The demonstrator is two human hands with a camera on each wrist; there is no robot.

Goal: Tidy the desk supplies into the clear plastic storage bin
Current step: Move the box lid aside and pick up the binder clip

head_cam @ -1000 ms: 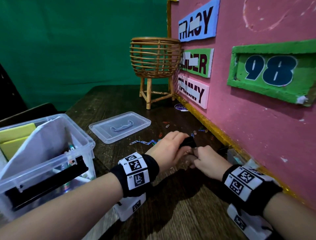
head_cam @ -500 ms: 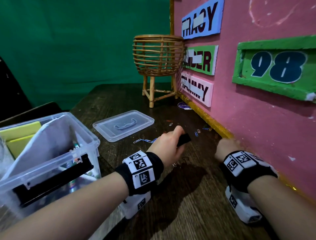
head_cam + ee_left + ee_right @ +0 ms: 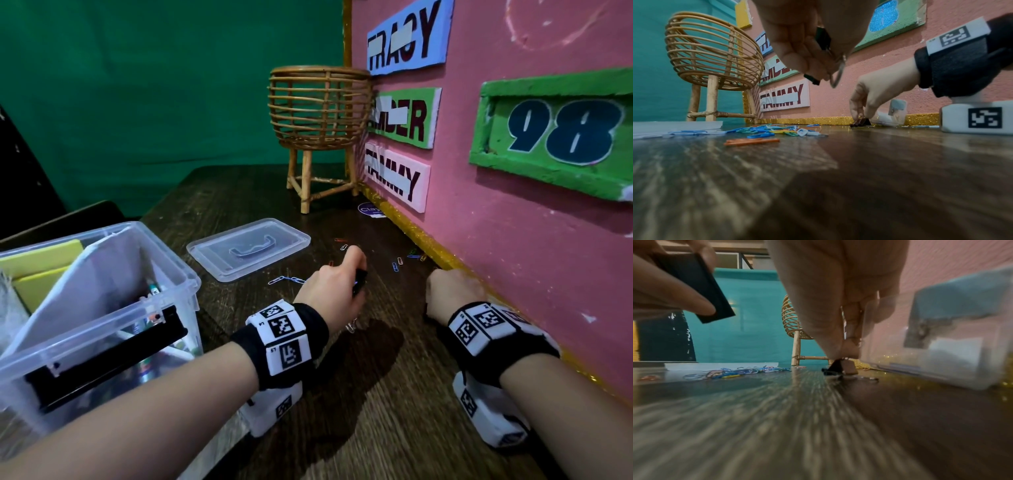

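My left hand [image 3: 337, 289] hovers over the dark wooden desk and grips black binder clips [image 3: 359, 281], whose black bodies and wire handle [image 3: 837, 76] show between its fingers in the left wrist view. My right hand [image 3: 452, 294] is down by the pink wall and pinches another black binder clip [image 3: 860, 122] that rests on the desk [image 3: 835, 368]. The clear plastic storage bin [image 3: 102, 308] stands at the left, holding papers, yellow pads and pens. Coloured paper clips [image 3: 764, 131] lie scattered between the hands and the bin's lid [image 3: 248, 248].
A rattan basket on legs [image 3: 320, 113] stands at the back by the pink wall [image 3: 513, 222] with name signs. A small clear plastic box [image 3: 941, 340] lies against the wall beside my right hand. A gold glitter strip [image 3: 807, 121] runs along the wall's foot.
The two hands were together a second ago; the right hand has since moved right to the wall and down onto a clip. The left hand keeps its clips and has hardly moved.
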